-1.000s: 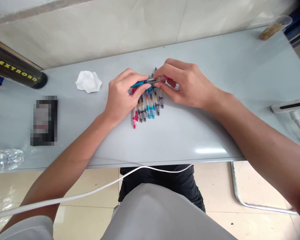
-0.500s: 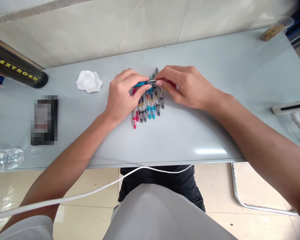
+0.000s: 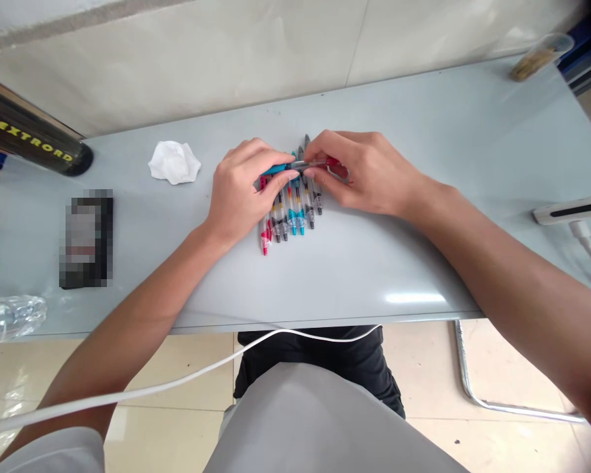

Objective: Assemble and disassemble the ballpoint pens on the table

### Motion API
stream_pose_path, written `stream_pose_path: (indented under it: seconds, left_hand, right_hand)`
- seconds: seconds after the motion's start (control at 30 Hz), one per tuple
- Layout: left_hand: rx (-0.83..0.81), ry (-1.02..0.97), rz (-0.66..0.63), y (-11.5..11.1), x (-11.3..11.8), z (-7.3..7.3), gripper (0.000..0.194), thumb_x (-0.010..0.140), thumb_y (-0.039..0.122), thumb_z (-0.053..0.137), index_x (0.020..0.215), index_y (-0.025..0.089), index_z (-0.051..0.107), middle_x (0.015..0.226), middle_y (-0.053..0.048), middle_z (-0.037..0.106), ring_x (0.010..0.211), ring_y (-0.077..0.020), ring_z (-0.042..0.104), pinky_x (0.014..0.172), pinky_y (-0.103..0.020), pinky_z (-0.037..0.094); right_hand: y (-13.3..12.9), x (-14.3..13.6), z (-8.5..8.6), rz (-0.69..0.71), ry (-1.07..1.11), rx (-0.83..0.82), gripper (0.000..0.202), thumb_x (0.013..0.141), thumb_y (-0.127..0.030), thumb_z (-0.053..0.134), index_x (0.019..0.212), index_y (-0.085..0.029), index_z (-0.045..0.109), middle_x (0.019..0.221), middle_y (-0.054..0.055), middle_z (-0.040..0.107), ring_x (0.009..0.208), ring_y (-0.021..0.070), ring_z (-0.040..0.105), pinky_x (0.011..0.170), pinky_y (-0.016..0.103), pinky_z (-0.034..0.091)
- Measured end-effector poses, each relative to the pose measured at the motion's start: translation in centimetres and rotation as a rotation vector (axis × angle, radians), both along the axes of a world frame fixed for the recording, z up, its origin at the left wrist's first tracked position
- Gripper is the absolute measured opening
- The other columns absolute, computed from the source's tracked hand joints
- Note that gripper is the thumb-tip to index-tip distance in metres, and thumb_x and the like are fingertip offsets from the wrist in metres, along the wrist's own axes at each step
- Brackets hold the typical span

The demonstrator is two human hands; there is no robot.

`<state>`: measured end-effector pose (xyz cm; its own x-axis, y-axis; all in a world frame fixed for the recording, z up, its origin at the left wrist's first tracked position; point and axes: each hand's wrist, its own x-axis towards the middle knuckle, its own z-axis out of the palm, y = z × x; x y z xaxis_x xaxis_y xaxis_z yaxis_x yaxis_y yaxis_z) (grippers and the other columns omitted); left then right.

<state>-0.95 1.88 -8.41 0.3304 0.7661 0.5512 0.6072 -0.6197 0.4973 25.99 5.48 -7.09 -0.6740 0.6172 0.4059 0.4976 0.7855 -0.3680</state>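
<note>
Grey tabletop [image 3: 345, 269] below, left hand [image 3: 241, 187] and right hand [image 3: 374, 172] pinch a blue-red pen [image 3: 299, 165].

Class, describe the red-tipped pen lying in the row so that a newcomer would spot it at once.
On the grey table, find the row of pens near the middle. The one wanted is the leftmost pen: its near end is red, while the others' are dark or turquoise.

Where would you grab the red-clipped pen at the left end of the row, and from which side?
I'd pinch the red-clipped pen across its near end, coming from the person's side. That end juts out past the neighbouring pens, and the body is long and slim. The left hand partly hides its far end.
</note>
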Motion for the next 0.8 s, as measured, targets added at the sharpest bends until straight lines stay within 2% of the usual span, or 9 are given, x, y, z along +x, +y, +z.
stream_pose_path:
  seconds: [0.13,0.3,0.37,0.47,0.6,0.67,0.8]
  left_hand:
    - [0.039,0.020,0.004,0.08,-0.06,-0.08,0.032,0.116,0.062,0.065,0.124,0.036,0.083,0.114,-0.008,0.083,0.110,-0.0309,0.079,0.102,-0.054,0.066]
    - [0.014,0.004,0.001,0.00,-0.02,-0.01,0.035,0.115,0.064,0.066,0.124,0.035,0.083,0.114,-0.009,0.083,0.112,-0.0319,0.079,0.104,-0.055,0.065]
    - [-0.019,-0.013,-0.003,-0.04,-0.03,0.04,0.034,0.114,0.063,0.067,0.124,0.035,0.084,0.116,-0.009,0.082,0.114,-0.0328,0.078,0.106,-0.056,0.064]
    - [-0.055,-0.029,-0.009,-0.02,-0.08,0.00,0.033,0.114,0.062,0.068,0.123,0.035,0.085,0.117,-0.010,0.081,0.117,-0.0336,0.077,0.108,-0.057,0.063]
    - [-0.057,-0.033,-0.010,0.13,-0.14,-0.22,0.033,0.114,0.062,0.069,0.123,0.034,0.085,0.118,-0.010,0.081,0.117,-0.0337,0.077,0.107,-0.056,0.063]
    - [-0.039,-0.026,-0.004,0.18,-0.14,-0.28,0.033,0.113,0.063,0.069,0.123,0.035,0.085,0.117,-0.009,0.082,0.115,-0.0331,0.078,0.107,-0.056,0.064]
    - [-0.022,-0.024,0.001,0.15,-0.09,-0.24,0.032,0.114,0.062,0.068,0.121,0.036,0.085,0.115,-0.009,0.083,0.112,-0.0323,0.077,0.107,-0.056,0.064]
  right_hand:
    - [-0.29,-0.16,0.26,0.007,-0.030,0.007,0.033,0.120,-0.043,0.046,0.121,-0.023,0.072,0.102,0.010,0.079,0.080,0.0259,0.065,0.074,0.042,0.046]
    - [-0.44,-0.19,0.31,-0.014,-0.015,-0.007,0.026,0.115,-0.039,0.057,0.131,-0.022,0.069,0.102,0.007,0.078,0.077,0.0234,0.064,0.073,0.039,0.044]
    - [-0.38,-0.14,0.27,-0.010,-0.018,-0.018,0.025,0.118,-0.041,0.054,0.126,-0.025,0.070,0.100,0.006,0.077,0.079,0.0242,0.065,0.074,0.039,0.044]
    - [-0.32,-0.08,0.23,-0.006,-0.014,-0.045,0.034,0.120,-0.048,0.047,0.118,-0.027,0.073,0.097,0.007,0.074,0.082,0.0267,0.066,0.078,0.041,0.046]
    - [-0.42,-0.07,0.26,-0.016,0.027,-0.088,0.034,0.118,-0.055,0.054,0.127,-0.028,0.073,0.095,0.006,0.075,0.083,0.0275,0.068,0.080,0.041,0.050]
    - [-0.46,-0.06,0.27,-0.013,0.037,-0.097,0.034,0.117,-0.056,0.056,0.128,-0.028,0.073,0.096,0.006,0.075,0.083,0.0273,0.068,0.080,0.041,0.050]
    - [-0.43,-0.02,0.19,0.012,0.021,-0.089,0.037,0.120,-0.053,0.048,0.122,-0.027,0.075,0.098,0.008,0.076,0.085,0.0281,0.068,0.082,0.043,0.051]
